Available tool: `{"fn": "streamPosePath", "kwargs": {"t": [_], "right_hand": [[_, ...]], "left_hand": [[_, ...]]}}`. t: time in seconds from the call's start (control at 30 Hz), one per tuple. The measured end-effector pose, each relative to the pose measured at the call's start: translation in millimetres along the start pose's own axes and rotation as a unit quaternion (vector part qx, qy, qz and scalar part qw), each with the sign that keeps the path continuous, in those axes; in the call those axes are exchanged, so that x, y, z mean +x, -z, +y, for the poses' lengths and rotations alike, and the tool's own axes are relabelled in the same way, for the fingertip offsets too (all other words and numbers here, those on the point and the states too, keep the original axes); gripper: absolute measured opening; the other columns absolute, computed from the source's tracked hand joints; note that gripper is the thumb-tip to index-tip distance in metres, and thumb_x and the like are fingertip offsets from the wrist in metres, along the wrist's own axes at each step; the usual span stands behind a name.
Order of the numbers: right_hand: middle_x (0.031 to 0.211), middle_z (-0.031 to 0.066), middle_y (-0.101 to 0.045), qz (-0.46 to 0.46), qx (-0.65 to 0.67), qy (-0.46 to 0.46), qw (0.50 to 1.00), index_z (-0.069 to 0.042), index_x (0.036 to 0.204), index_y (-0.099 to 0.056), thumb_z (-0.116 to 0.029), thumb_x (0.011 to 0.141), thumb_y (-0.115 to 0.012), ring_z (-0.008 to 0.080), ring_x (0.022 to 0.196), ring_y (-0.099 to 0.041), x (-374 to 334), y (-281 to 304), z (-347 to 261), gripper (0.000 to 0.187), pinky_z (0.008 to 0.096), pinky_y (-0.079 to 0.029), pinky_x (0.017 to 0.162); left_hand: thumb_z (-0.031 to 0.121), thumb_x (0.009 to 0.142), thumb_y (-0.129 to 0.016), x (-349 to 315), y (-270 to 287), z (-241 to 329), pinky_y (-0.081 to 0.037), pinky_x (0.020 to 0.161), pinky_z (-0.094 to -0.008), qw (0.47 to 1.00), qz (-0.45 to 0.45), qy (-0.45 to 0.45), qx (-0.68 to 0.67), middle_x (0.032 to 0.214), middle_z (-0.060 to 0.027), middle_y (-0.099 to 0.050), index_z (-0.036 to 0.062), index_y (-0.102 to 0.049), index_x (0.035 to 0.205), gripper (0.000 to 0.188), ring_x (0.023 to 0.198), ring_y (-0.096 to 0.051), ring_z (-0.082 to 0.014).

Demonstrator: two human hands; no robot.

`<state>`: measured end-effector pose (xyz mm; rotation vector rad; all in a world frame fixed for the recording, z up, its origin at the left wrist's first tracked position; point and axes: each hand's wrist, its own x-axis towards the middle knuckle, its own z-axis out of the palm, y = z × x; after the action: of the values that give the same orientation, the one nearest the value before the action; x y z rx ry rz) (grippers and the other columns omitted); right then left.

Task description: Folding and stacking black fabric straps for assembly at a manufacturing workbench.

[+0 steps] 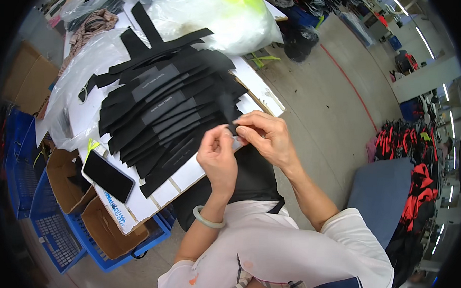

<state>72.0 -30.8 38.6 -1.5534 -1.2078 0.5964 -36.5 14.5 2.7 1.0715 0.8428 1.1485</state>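
Observation:
My left hand [218, 156] and my right hand [267, 136] meet over the table's near right edge, fingertips pinched together. Between them is a small piece of black fabric [232, 128], mostly covered by the fingers; a dark part just above it is smeared by motion. Beside my hands, overlapping rows of black fabric panels [162, 105] lie fanned out on the white table [156, 201]. Several panels bear a greyish printed patch. A pale bangle [209, 224] circles my left wrist.
A black phone [108, 175] rests at the table's near left corner. Clear plastic bags [215, 20] cover the far side. Blue crates [57, 234] and cardboard boxes [114, 231] stand below on the left. A grey-blue padded surface [380, 197] and red-and-black garments [418, 193] are at the right.

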Motion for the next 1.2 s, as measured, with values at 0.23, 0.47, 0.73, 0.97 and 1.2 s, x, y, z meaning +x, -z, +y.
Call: {"fn": "streamPosePath", "kwargs": {"t": [0.23,0.47,0.73,0.97,1.2], "right_hand": [[0.077,0.012,-0.061,0.109,-0.071,0.016,0.991,0.007,0.091,-0.06,0.006,0.079,-0.057,0.0155,0.064,-0.061,-7.3,-14.9,12.0,0.011,0.0263,-0.049,0.057],[0.085,0.0112,-0.059,0.199,0.246,-0.006,0.949,0.001,0.103,-0.044,0.01,0.082,-0.052,0.0125,0.063,-0.056,-11.7,-21.6,11.9,0.024,0.0243,-0.047,0.057],[0.088,0.0102,-0.063,0.028,0.523,-0.105,0.846,0.003,0.109,-0.052,0.007,0.078,-0.059,0.0067,0.054,-0.051,-9.1,16.3,0.6,0.032,0.0202,-0.039,0.044],[0.076,0.006,-0.062,0.053,0.346,-0.125,0.928,0.006,0.102,-0.063,0.002,0.077,-0.065,0.0054,0.055,-0.052,-16.5,2.6,-9.6,0.025,0.0164,-0.04,0.046],[0.069,0.0047,-0.061,0.042,0.295,-0.146,0.943,0.005,0.104,-0.064,0.007,0.075,-0.063,0.004,0.052,-0.049,-25.4,3.0,-2.9,0.029,0.0177,-0.037,0.046]], "left_hand": [[0.006,0.088,-0.057,-3.6,-9.5,-0.3,-0.032,0.044,-0.0159,0.998,-0.013,0.046,-0.041,0.064,0.0007,-0.053,-0.0021,-0.061,0.087,0.009,0.05,-0.042,-0.0022],[0.011,0.092,-0.048,11.0,11.7,-4.5,-0.027,0.038,-0.0189,0.848,-0.178,0.321,-0.383,0.061,0.0002,-0.042,0.0003,-0.052,0.091,0.011,0.043,-0.036,-0.0064],[0.017,0.097,-0.043,16.9,30.3,-4.4,-0.026,0.035,-0.0192,0.855,-0.172,0.263,-0.413,0.061,0.0006,-0.039,0.0047,-0.047,0.081,0.021,0.039,-0.034,-0.0074],[0.013,0.089,-0.061,0.5,17.8,4.2,-0.033,0.037,-0.0162,0.927,-0.169,0.223,-0.25,0.068,-0.0046,-0.057,-0.0008,-0.059,0.092,0.014,0.045,-0.049,-0.0077],[0.011,0.088,-0.061,1.9,20.9,3.2,-0.028,0.039,-0.0166,0.924,-0.211,0.194,-0.252,0.061,0.0005,-0.05,0.0015,-0.052,0.082,0.015,0.043,-0.038,-0.0027]]}}
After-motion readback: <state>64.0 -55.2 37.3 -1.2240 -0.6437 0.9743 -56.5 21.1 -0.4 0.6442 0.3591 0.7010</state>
